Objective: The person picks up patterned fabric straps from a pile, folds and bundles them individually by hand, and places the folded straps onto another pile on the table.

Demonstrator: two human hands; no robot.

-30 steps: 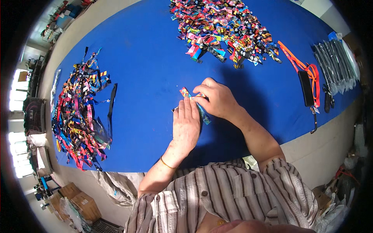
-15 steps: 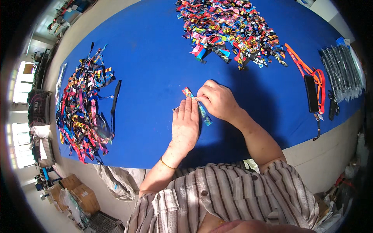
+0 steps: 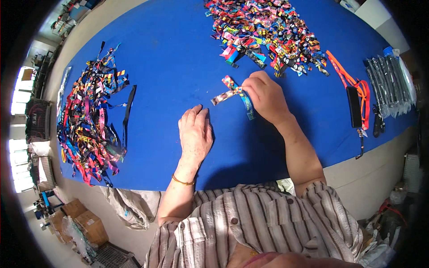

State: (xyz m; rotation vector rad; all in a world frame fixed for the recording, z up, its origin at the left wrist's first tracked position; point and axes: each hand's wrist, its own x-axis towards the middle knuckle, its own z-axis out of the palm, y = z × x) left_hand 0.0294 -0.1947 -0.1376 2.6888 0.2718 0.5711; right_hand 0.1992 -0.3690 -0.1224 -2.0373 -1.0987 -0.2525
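Note:
My right hand (image 3: pixel 269 99) is closed in a pinch over the middle of the table, gripping two short printed fabric straps where they cross. One strap, the blue-green and red one (image 3: pixel 247 106), runs from upper left to lower right. Across it, toward the left, sticks out a pale patterned strap (image 3: pixel 222 97). Closer to me, my left hand (image 3: pixel 195 134) lies palm down on the blue cloth, holding nothing, its fingers stretched and slightly bent. A thin yellow bangle circles that wrist.
A large pile of colourful short straps (image 3: pixel 268 35) covers the far side. More straps lie in a tangled heap (image 3: pixel 94 116) at the left. On the right are an orange lanyard (image 3: pixel 367 96), a black phone-shaped item (image 3: pixel 354 107) and bagged dark strips (image 3: pixel 391 85).
My right hand has moved away from me with the straps, and the pale strap now shows fully. My left hand has let go of them and slid left onto the cloth.

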